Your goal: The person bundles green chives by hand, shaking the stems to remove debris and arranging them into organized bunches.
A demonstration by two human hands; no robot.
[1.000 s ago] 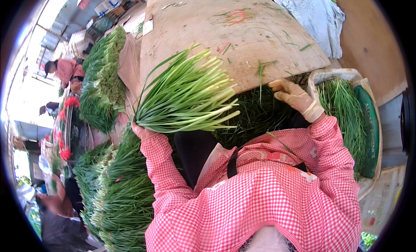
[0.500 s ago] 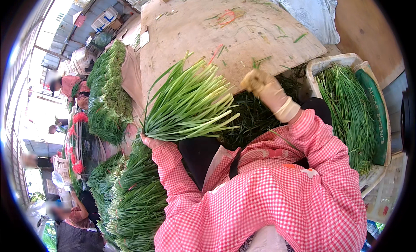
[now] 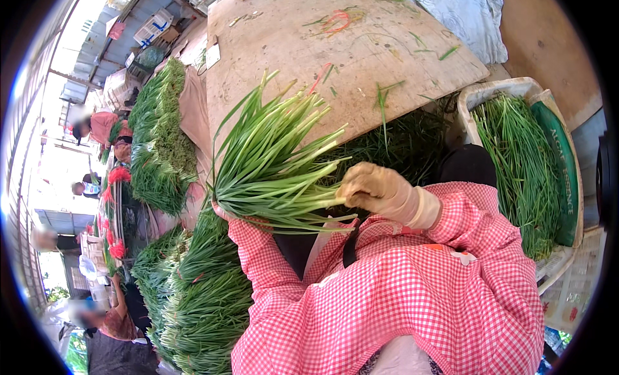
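Observation:
A loose, fanned bunch of garlic chives [image 3: 277,162] spreads above my lap, pale stalk ends to the right, green leaves to the left. My left hand [image 3: 222,212] is closed round its leafy side and mostly hidden under the leaves. In a tan work glove, my right hand [image 3: 380,193] pinches at the pale ends on the bunch's right side, fingers bent together. A few loose blades [image 3: 383,107] hang over the edge of the wooden board, above my right hand.
The wooden board [image 3: 277,39] lies ahead, with scraps and red bands on it. A white crate [image 3: 465,104] of chives stands at right. Piled chives [image 3: 206,297] lie at left, dark trimmings [image 3: 412,139] below the board. Several people work at far left.
My right hand has come down and left from the board's edge to the stalk ends. Loose blades now hang at that edge. The bunch has sagged slightly in my left hand.

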